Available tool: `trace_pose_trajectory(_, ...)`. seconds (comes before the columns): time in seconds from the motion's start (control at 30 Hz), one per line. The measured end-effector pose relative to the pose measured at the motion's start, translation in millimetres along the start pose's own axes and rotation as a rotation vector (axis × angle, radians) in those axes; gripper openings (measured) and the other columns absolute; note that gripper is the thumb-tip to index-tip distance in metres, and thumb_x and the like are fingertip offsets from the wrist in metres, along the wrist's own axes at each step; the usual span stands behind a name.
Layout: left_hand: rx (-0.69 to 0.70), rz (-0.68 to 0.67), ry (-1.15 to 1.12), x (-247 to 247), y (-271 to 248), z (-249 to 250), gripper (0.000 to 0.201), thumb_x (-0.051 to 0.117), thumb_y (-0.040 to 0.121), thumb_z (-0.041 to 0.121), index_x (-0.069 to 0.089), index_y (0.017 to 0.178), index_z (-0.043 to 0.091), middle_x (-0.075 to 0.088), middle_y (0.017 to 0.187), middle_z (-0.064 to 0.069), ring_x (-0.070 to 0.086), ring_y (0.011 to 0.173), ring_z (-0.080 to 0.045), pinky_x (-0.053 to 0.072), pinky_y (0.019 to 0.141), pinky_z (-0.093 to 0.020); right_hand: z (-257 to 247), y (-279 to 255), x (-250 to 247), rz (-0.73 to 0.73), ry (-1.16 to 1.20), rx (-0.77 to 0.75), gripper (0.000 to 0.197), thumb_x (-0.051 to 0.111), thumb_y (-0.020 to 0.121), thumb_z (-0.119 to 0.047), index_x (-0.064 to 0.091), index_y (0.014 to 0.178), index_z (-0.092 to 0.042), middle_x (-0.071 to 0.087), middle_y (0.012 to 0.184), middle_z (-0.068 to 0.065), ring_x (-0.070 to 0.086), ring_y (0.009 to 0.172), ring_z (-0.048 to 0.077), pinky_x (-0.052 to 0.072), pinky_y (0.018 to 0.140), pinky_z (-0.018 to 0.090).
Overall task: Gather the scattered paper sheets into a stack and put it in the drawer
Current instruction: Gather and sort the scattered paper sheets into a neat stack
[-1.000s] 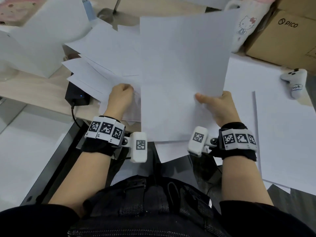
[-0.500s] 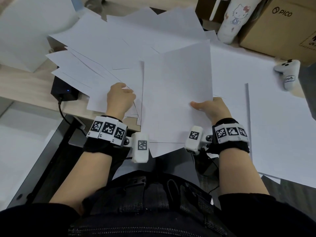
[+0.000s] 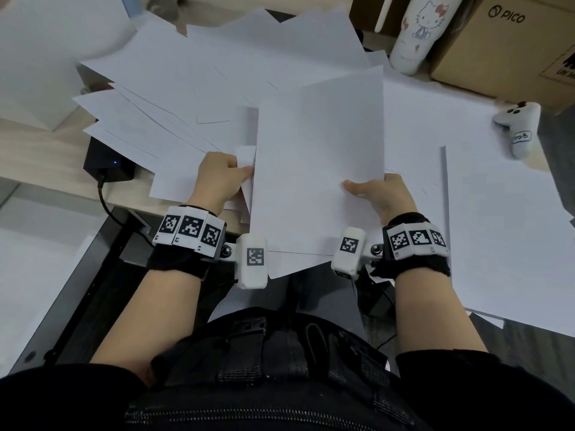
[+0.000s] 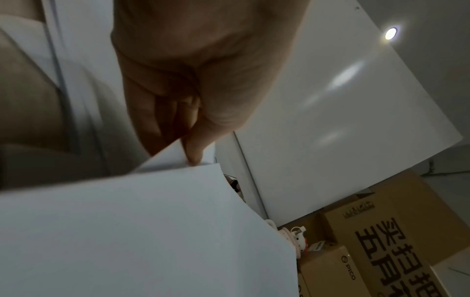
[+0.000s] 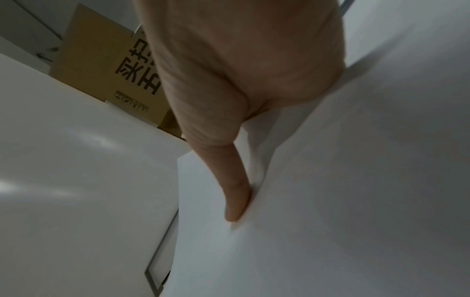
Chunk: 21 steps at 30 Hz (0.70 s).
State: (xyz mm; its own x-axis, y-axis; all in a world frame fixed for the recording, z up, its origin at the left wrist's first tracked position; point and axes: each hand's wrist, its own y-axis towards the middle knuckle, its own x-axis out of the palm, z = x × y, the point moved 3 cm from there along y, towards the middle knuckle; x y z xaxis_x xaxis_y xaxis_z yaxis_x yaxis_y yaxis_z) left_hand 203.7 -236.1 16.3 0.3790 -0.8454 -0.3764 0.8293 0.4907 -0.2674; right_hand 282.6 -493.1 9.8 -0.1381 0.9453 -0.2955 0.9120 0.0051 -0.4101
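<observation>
A white paper sheet (image 3: 317, 169) lies in front of me, over other sheets near the desk's front edge. My right hand (image 3: 378, 194) pinches its right edge, thumb on top (image 5: 236, 201). My left hand (image 3: 219, 178) grips the left edge of the same bundle of sheets (image 4: 152, 231), fingers curled with the thumb on the paper. Several more loose white sheets (image 3: 193, 88) fan out across the desk to the left and behind. Another big sheet (image 3: 510, 228) lies at the right. No drawer is in view.
A black box with a blue light (image 3: 107, 164) and its cable sits under the left sheets. A white cartoon-cat bottle (image 3: 417, 32) and a cardboard PICO box (image 3: 513, 48) stand at the back right. A white controller (image 3: 516, 126) lies at the right.
The sheet held up by my right hand has come down flat toward the desk. My left hand has shifted right to the sheet's left edge. The head view has tilted.
</observation>
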Motion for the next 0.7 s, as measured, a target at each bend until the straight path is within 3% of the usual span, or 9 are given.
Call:
trace_pose_trajectory(0.1,0.069,0.068,-0.026,-4,-1,13,0.032,0.066,0.080,0.013,0.053,0.065,-0.011,0.050,0.065,-0.012,0.049,0.067,-0.021,0.054,0.074,-0.046,-1,-2,-2,0.040,0.053,-0.013,0.027,0.080,0.072,-0.009,0.066,0.095,-0.008,0.068,0.095,0.005,0.062,0.084,0.019,0.047,0.082,0.028)
trace_pose_trajectory(0.2,0.123,0.199,-0.008,-14,6,16,0.039,0.062,0.086,0.009,0.042,0.053,0.014,0.038,0.053,0.001,0.038,0.060,-0.018,0.038,0.066,-0.029,1,0,-4,0.084,0.085,-0.005,0.038,0.081,0.070,-0.008,0.064,0.104,-0.004,0.068,0.098,0.005,0.063,0.091,0.021,0.044,0.081,0.026)
trace_pose_trajectory(0.27,0.153,0.305,-0.019,-27,7,15,0.029,0.061,0.088,0.011,0.053,0.061,0.017,0.049,0.055,0.009,0.049,0.061,-0.022,0.043,0.068,-0.027,1,0,-4,0.093,0.094,0.005,0.040,0.082,0.070,-0.007,0.064,0.105,-0.001,0.069,0.099,0.006,0.063,0.092,0.021,0.045,0.082,0.026)
trace_pose_trajectory(0.33,0.128,0.350,-0.091,-38,9,10,0.010,0.059,0.091,0.014,0.068,0.095,0.011,0.067,0.085,0.000,0.064,0.087,-0.024,0.053,0.085,-0.035,-1,-1,-1,0.089,0.094,0.000,0.037,0.081,0.071,-0.006,0.064,0.103,-0.002,0.069,0.100,0.007,0.063,0.091,0.022,0.047,0.082,0.026)
trace_pose_trajectory(0.37,0.084,0.326,-0.128,-42,9,6,0.021,0.059,0.091,0.016,0.065,0.110,0.009,0.067,0.099,-0.007,0.065,0.093,-0.024,0.053,0.090,-0.039,-2,-2,2,0.085,0.089,-0.009,0.032,0.080,0.072,-0.005,0.064,0.100,-0.004,0.068,0.099,0.007,0.063,0.089,0.022,0.048,0.081,0.026)
trace_pose_trajectory(0.43,-0.014,0.166,-0.224,-42,5,0,0.031,0.062,0.091,0.018,0.059,0.120,0.007,0.065,0.111,-0.012,0.065,0.088,-0.022,0.056,0.087,-0.037,-5,-2,7,0.096,0.066,-0.030,0.028,0.079,0.073,-0.004,0.064,0.096,-0.007,0.068,0.098,0.007,0.062,0.086,0.021,0.049,0.075,0.024)
trace_pose_trajectory(0.57,-0.109,-0.166,-0.079,-32,-13,-4,0.025,0.066,0.088,0.009,0.063,0.113,0.004,0.068,0.099,-0.007,0.066,0.083,-0.019,0.056,0.072,-0.030,-8,-1,18,0.137,0.033,-0.025,0.027,0.080,0.071,-0.008,0.066,0.094,-0.007,0.070,0.101,0.010,0.065,0.091,0.025,0.053,0.086,0.034)
trace_pose_trajectory(0.63,-0.097,-0.171,0.006,-29,-15,-8,0.023,0.064,0.088,0.004,0.064,0.111,0.002,0.067,0.098,-0.009,0.064,0.085,-0.022,0.056,0.072,-0.032,-10,-3,22,0.135,0.041,-0.022,0.022,0.080,0.072,-0.007,0.063,0.087,-0.009,0.068,0.096,0.008,0.064,0.089,0.025,0.053,0.085,0.034)
trace_pose_trajectory(0.7,-0.044,-0.057,0.059,-34,-9,-9,0.020,0.063,0.088,0.005,0.066,0.107,0.002,0.066,0.099,-0.010,0.062,0.089,-0.023,0.053,0.080,-0.034,-13,-5,26,0.121,0.067,-0.040,0.020,0.077,0.075,-0.005,0.058,0.076,-0.011,0.065,0.086,0.004,0.061,0.079,0.019,0.051,0.071,0.023)
